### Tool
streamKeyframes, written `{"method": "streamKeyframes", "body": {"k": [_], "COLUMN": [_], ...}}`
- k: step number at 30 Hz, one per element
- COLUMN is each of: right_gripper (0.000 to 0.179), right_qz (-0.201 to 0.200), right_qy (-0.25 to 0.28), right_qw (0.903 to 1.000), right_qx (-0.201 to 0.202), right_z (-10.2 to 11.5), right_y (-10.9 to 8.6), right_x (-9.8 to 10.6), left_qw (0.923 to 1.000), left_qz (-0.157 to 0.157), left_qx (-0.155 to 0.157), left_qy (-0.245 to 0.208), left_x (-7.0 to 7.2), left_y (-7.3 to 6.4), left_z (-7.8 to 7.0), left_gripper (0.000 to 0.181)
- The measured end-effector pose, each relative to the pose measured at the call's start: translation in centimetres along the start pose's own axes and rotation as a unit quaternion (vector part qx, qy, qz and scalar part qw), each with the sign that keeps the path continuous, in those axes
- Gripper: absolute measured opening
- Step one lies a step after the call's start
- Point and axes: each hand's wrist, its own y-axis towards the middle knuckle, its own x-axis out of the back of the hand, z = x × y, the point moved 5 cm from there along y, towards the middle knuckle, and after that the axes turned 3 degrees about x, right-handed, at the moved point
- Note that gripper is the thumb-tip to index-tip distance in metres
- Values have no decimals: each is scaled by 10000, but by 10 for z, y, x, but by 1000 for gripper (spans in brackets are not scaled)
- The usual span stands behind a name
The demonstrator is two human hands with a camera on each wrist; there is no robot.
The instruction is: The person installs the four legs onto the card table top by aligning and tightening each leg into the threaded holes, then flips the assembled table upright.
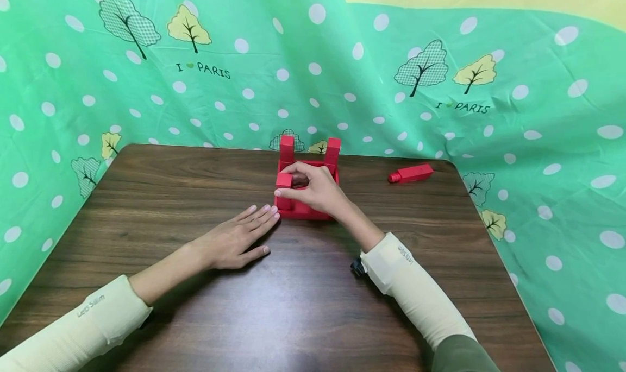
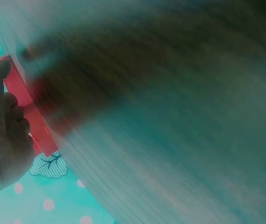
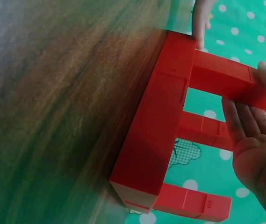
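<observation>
Right hand point(image 1: 318, 190): thumb and fingers pinching the near-left red leg point(image 1: 283, 180) by its upper end. Left hand point(image 1: 238, 240): fingers straight, palm down on the table point(image 1: 161, 190), tips at a corner of the red base point(image 1: 308, 214). Base: toward the table's far side, far-left leg point(image 1: 287, 149) and far-right leg point(image 1: 332, 152) also upright. Loose red leg point(image 1: 414, 172): lying at right, well apart. Handling, judged: light, stiff, perhaps slick; best taken by opposite flat faces.

Green cloth point(image 1: 303, 46) with white dots point(image 1: 317, 13), printed trees point(image 1: 189, 25) and lettering point(image 1: 213, 70) hangs along the far, left and right edges of the brown wooden desk point(image 1: 440, 241).
</observation>
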Motion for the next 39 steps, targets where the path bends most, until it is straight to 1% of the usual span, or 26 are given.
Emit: {"method": "streamKeyframes", "body": {"k": [7,12,19,24,29,35,39], "right_gripper": [47,53,53,50,45,41,39], "right_qz": [196,299,244,235,214,23,-132], "right_qy": [117,120,214,204,125,6,-162], "right_qw": [9996,9990,9994,9994,9994,9995,9989], "right_qx": [-160,-321,-135,-125,-240,-302,-419], "right_z": [-1,-5,-5,-6,-10,-19,-27], "right_y": [-4,-8,-12,-18,-27,-37,-44], "right_x": [2,6,18,28,40,59,73], "left_qw": [10000,9998,9998,9994,9981,9950,9936], "left_qz": [-31,-162,-188,-341,-569,-893,-982], "left_qx": [7,-48,36,37,-90,-334,-483], "left_qy": [38,47,19,87,210,284,267], "left_x": [-2,-2,1,7,12,15,16], "left_y": [1,2,3,4,4,3,3], "left_z": [3,2,1,0,-3,-10,-16], "left_gripper": [72,70,71,71,71,68,68]}}
